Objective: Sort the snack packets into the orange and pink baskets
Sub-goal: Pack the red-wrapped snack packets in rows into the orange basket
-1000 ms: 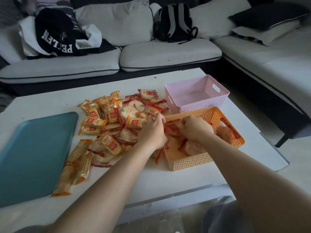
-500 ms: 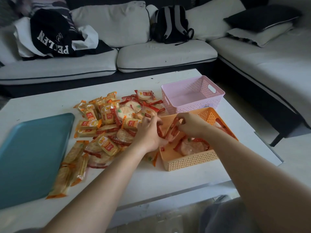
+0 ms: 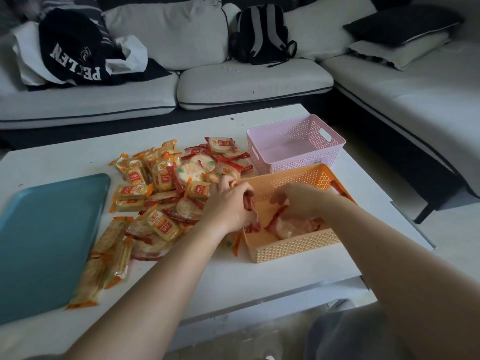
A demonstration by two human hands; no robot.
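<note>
A heap of snack packets [image 3: 166, 193] lies on the white table [image 3: 233, 284], left of both baskets. The orange basket [image 3: 291, 249] holds a few round cracker packets [image 3: 293, 228] with red ends. Behind it stands the pink basket [image 3: 298, 162], with nothing visible inside. My left hand [image 3: 228, 203] is at the orange basket's left rim and grips a red-edged packet [image 3: 250, 206]. My right hand [image 3: 296, 201] is inside the orange basket, fingers curled down onto a red-ended packet [image 3: 276, 216] there.
A teal tray [image 3: 46, 237] lies at the table's left end, with long orange cracker packets [image 3: 104, 263] along its right side. A white sofa [image 3: 246, 81] with a black backpack [image 3: 259, 32] and clothes wraps behind and to the right.
My right hand has gone lower into the orange basket with its packet. My left hand has shifted slightly right to the basket's left rim, still holding a red-edged packet.
</note>
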